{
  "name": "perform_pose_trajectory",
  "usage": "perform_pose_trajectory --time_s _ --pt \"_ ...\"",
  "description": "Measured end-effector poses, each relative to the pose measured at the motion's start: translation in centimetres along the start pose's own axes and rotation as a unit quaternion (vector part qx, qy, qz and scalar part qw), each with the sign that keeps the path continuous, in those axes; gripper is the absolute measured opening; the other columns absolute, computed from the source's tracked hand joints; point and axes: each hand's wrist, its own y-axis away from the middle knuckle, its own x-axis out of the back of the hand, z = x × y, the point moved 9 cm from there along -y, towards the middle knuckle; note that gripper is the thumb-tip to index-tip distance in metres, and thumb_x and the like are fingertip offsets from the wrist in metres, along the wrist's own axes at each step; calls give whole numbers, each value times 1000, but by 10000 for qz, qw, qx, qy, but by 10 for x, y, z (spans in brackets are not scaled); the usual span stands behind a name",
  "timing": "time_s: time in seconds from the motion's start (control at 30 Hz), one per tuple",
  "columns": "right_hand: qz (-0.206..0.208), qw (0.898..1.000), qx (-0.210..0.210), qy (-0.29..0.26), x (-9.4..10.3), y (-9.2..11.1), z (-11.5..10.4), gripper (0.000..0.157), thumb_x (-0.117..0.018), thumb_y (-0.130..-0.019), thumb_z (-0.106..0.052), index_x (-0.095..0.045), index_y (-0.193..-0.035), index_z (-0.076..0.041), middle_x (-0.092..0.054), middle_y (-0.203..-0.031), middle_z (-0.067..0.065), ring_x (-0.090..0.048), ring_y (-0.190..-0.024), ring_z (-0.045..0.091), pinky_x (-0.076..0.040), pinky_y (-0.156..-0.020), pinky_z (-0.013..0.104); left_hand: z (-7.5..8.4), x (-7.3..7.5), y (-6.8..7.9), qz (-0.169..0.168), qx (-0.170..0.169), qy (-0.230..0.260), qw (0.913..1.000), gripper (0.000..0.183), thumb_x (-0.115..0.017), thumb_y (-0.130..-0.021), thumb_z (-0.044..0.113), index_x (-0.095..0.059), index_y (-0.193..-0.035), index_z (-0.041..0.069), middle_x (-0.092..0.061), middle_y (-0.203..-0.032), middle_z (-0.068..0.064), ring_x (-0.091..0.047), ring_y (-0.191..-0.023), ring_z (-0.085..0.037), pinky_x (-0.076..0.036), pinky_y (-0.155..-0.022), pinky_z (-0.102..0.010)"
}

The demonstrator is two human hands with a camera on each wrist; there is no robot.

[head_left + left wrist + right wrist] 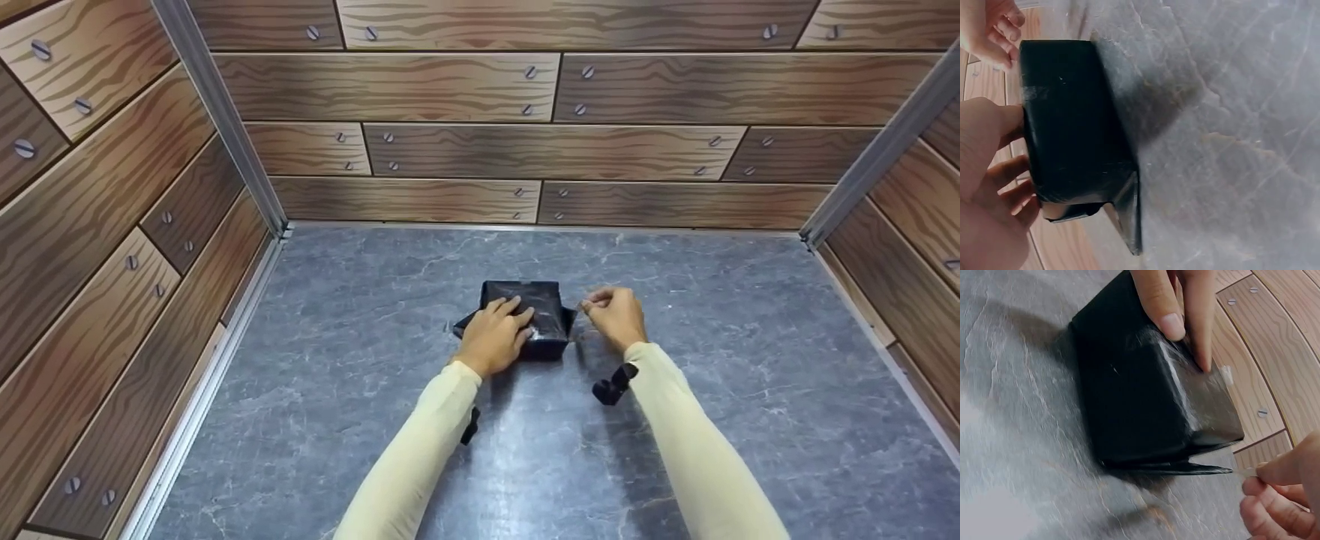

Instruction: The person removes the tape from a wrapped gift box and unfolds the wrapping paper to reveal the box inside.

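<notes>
A box wrapped in shiny black plastic (550, 321) lies on the floor panel, with folded flaps of the wrap sticking out at its left and right ends. My left hand (491, 336) rests on top of it with fingers spread. At the right end, my right hand (616, 313) pinches a small strip of clear tape (1246, 473) between thumb and fingertips. That strip meets the pointed tip of the right flap (1185, 468). Another bit of clear tape (1226, 375) shows on the box's far edge. The left flap (1130, 222) juts out low beside the box.
Grey marbled flooring (360, 360) surrounds the box. Wood-patterned walls (450, 150) close off the back and both sides, with metal rails (225, 112) at the corners. Black wrist cameras (615, 384) sit on the sleeves.
</notes>
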Motion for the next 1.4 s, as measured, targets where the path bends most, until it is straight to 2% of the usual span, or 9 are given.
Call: perform_pose_trajectory --time_s 0.3,0.6,0.73,0.83,0.9,0.97,1.03,1.17,1.4 --pt "-134 9997 -184 -45 7 -2 8 15 -69 -88 -11 -74 -94 2 -68 -75 3 -56 -64 10 -45 -64 26 -3 5 -4 544 -256 143 9981 40 -53 -106 33 -63 -140 14 -52 -149 -11 -47 -140 -31 -39 -114 -44" --pt "-405 9981 415 -199 -10 -4 -3 14 -70 -89 -3 -74 -99 6 -73 -91 16 -66 -84 25 -51 -77 30 -10 12 0 1078 -124 784 9910 33 -65 -100 34 -75 -123 12 -60 -140 -9 -52 -136 -29 -43 -111 -41" --pt "-865 9939 605 -310 -26 -3 -6 19 -65 -90 3 -70 -107 11 -72 -101 23 -67 -95 34 -54 -88 40 -17 25 5 1740 -142 1237 9769 24 -67 -100 26 -78 -112 9 -71 -125 -7 -61 -124 -26 -49 -105 -37" --pt "-1265 9886 746 -334 -38 -1 -5 24 -62 -92 6 -66 -114 14 -70 -109 27 -66 -105 40 -53 -96 48 -38 32 11 2292 259 1629 9593 17 -66 -99 16 -78 -107 7 -75 -111 -7 -66 -109 -26 -53 -97 -37" --pt "-1531 9838 877 -312 -46 1 -4 27 -59 -92 7 -63 -118 16 -67 -114 31 -63 -110 44 -50 -100 51 -55 31 16 2372 648 1879 9509 15 -64 -96 9 -75 -106 4 -74 -104 -8 -67 -100 -26 -55 -90 -39" --pt "-1775 9786 1010 -233 -52 3 -2 30 -55 -94 8 -60 -122 18 -65 -119 33 -60 -116 46 -47 -104 54 -68 23 18 2105 971 2105 9497 17 -63 -95 4 -72 -109 2 -73 -102 -11 -68 -98 -29 -55 -89 -43" --pt "-2000 9736 1092 -157 -58 5 0 34 -51 -94 9 -57 -125 20 -62 -122 35 -58 -119 47 -45 -105 55 -75 12 19 1606 1082 2271 9544 20 -61 -94 1 -69 -111 -1 -72 -104 -14 -68 -100 -32 -54 -89 -47" --pt "-2215 9697 1003 -220 -63 7 8 40 -45 -93 10 -52 -131 21 -61 -126 35 -58 -121 45 -45 -106 54 -75 -9 20 636 891 2365 9655 27 -56 -95 -2 -65 -121 -4 -69 -117 -19 -64 -113 -37 -51 -98 -49" --pt "-2315 9672 896 -535 -66 7 11 44 -44 -90 12 -48 -133 23 -61 -124 36 -59 -118 45 -47 -103 52 -74 -18 21 292 557 2240 9726 32 -52 -93 -3 -63 -123 -8 -65 -122 -24 -61 -117 -40 -48 -102 -48"
